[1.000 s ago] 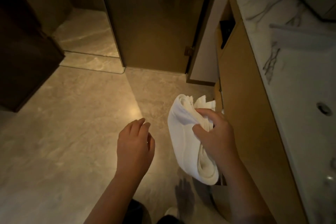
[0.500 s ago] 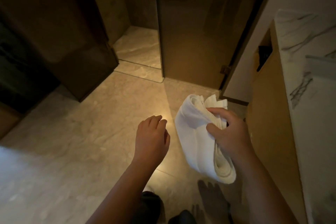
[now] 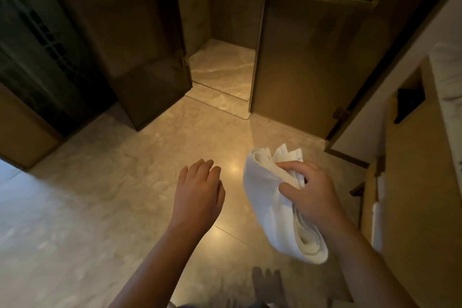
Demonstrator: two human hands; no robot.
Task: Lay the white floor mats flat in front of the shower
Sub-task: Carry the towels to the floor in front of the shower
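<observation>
My right hand (image 3: 312,191) grips a folded bundle of white floor mats (image 3: 268,204), held in the air above the marble floor. Several folded layers show at the bundle's top and bottom ends. My left hand (image 3: 198,191) hovers palm down just left of the bundle, fingers loosely apart, holding nothing. Straight ahead is the shower opening (image 3: 222,67) with its pale stone floor, between a dark glass door (image 3: 130,40) swung outward on the left and a glass panel (image 3: 307,57) on the right.
A wooden vanity cabinet (image 3: 410,182) with a marble top (image 3: 447,75) runs along the right. White fabric (image 3: 377,217) hangs at its front edge. A low stone threshold (image 3: 220,97) crosses the shower entrance. Dark panelling (image 3: 37,52) fills the left wall. Bare marble floor (image 3: 100,195) lies between.
The view has swung left and up, bringing the shower opening and its open door into the centre. Both hands keep their pose, the right still holding the mats.
</observation>
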